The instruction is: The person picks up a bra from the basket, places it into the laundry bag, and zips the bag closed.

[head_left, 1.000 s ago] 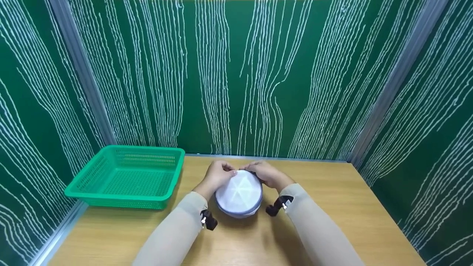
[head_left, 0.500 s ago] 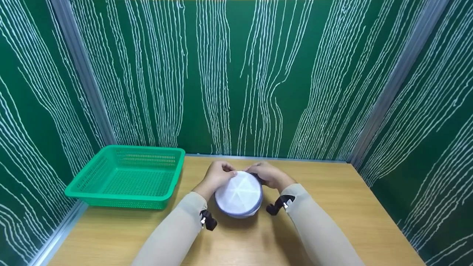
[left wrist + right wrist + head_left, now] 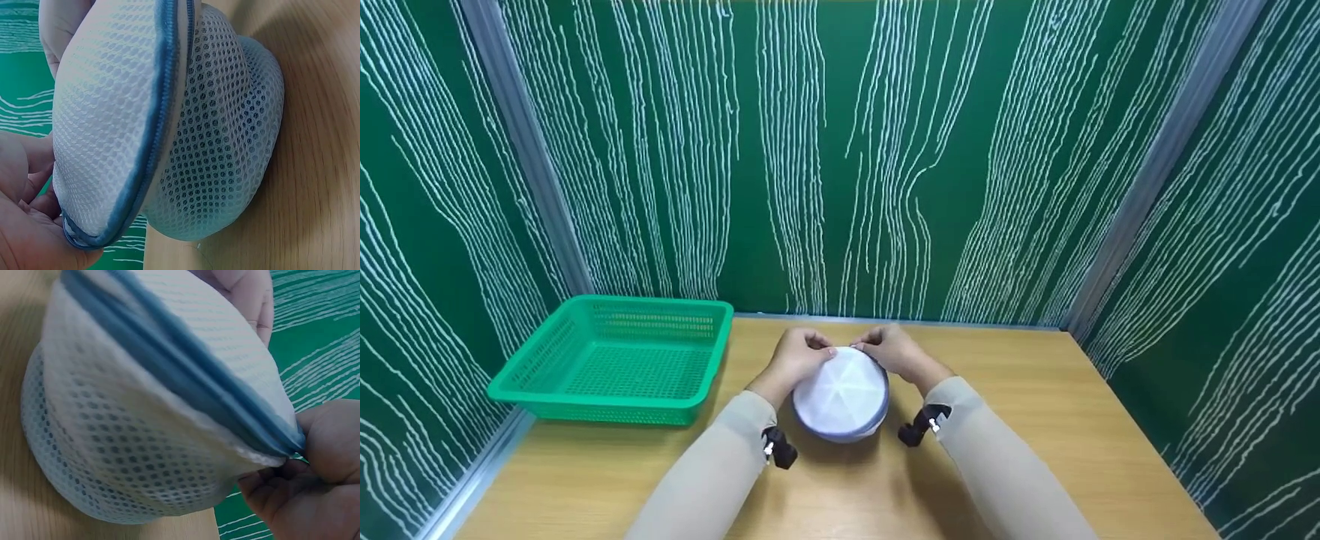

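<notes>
Head view: low in the centre of the frame, a round white mesh pouch [image 3: 841, 394] sits on the wooden counter [image 3: 1035, 420], its domed top seamed like wedges and a grey-blue band running round its edge. The left hand [image 3: 797, 356] and right hand [image 3: 894, 351] meet at its far rim, fingers curled and pinching there; what exactly they pinch is too small to make out. A green perforated plastic basket [image 3: 615, 360] stands at the left of the frame, well apart from the pouch.

Left wrist view: the pouch fills the frame, fine weave above a blue zipper band [image 3: 163, 112], coarser honeycomb mesh below, resting on the counter's wood grain. Only the palm's edge shows at lower left, touching the band.

Right wrist view: the same band crosses diagonally; the right hand's fingers at lower right pinch its end, the zipper pull hidden between them.
</notes>
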{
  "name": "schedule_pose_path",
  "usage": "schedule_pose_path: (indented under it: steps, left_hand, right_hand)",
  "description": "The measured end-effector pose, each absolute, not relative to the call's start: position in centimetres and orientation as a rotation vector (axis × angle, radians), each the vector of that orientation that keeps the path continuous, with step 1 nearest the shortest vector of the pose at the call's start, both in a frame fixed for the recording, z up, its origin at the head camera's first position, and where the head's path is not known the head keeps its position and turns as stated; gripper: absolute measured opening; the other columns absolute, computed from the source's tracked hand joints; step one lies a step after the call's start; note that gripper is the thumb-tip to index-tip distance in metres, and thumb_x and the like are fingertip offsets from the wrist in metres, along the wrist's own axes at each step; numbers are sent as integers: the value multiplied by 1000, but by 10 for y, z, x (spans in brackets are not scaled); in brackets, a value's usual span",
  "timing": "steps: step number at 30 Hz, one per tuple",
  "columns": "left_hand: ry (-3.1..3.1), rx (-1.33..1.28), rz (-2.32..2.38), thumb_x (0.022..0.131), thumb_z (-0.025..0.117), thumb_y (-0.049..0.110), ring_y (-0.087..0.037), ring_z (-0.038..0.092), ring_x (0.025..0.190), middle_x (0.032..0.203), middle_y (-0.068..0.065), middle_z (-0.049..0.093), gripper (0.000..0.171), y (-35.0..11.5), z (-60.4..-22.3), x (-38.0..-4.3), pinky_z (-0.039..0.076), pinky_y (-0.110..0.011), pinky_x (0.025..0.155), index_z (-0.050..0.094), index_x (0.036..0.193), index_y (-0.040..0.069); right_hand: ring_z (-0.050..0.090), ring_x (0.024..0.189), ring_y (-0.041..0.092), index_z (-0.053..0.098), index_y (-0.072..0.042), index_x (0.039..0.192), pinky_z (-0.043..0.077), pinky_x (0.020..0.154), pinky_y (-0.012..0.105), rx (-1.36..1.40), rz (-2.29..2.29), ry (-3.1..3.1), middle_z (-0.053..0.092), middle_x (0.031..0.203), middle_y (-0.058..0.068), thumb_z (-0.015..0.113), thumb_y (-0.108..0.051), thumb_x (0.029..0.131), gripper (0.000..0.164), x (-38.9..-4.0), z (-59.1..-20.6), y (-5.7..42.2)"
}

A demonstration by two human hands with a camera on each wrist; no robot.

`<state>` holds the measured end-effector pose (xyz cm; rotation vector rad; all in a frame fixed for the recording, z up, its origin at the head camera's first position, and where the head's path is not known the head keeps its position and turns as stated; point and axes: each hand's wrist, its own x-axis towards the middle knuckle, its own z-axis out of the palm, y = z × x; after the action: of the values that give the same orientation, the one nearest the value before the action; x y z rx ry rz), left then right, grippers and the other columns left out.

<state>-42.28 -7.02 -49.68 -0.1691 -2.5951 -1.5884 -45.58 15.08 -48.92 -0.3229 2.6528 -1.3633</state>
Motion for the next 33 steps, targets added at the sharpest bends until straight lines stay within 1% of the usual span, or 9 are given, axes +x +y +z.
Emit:
schedule_pose_path:
  steps: [5,9,12,20,25,29,33]
  left_hand:
    - [-2614,-164,-1595,103,82,10,-26,77,110,113,-14,85,14,-70,-497,-422,65,-43,103,86,113,1]
    - [-2632,-164,-1602,105,79,10,-32,77,122,123,-17,85,21,-69,-497,-421,63,-45,109,85,121,-1]
    - [-2645,-151,-1603,106,77,10,-34,76,127,126,-18,84,21,-69,-497,-420,62,-47,112,85,122,-1]
    - [-2660,-74,-1598,107,76,11,-33,75,125,124,-16,84,17,-70,-498,-416,63,-47,111,86,116,2]
    - [-2681,27,-1608,110,73,14,-30,74,121,124,-13,81,16,-70,-498,-414,62,-48,110,85,115,5]
    - [-2693,137,-1636,112,70,18,-28,71,119,125,-11,78,16,-72,-501,-415,61,-48,111,82,116,8]
    - [-2678,135,-1640,112,69,17,-28,71,119,125,-11,78,17,-74,-504,-413,61,-48,111,82,116,8]
  right_hand:
    - [72,89,12,87,-7,112,58,71,21,-343,-1357,2733,85,111,10,72,-10,111,15,-454,-490,148]
    - [71,89,13,86,-6,111,58,72,22,-368,-1364,2771,85,109,11,70,-7,111,17,-452,-489,147]
    - [69,89,13,86,-4,109,58,72,23,-379,-1361,2799,84,107,11,70,-5,111,16,-451,-489,148]
    - [69,92,15,84,-5,109,59,76,24,-340,-1388,2805,83,108,10,70,-5,111,14,-450,-491,154]
    - [70,100,18,83,-6,109,62,86,30,-325,-1394,2812,81,110,10,69,-5,112,15,-450,-491,158]
    - [70,106,21,82,-6,110,63,94,35,-294,-1410,2800,80,114,12,68,-7,113,14,-450,-491,161]
    - [71,110,23,82,-7,113,64,98,38,-242,-1435,2768,80,117,13,68,-9,113,14,-449,-492,163]
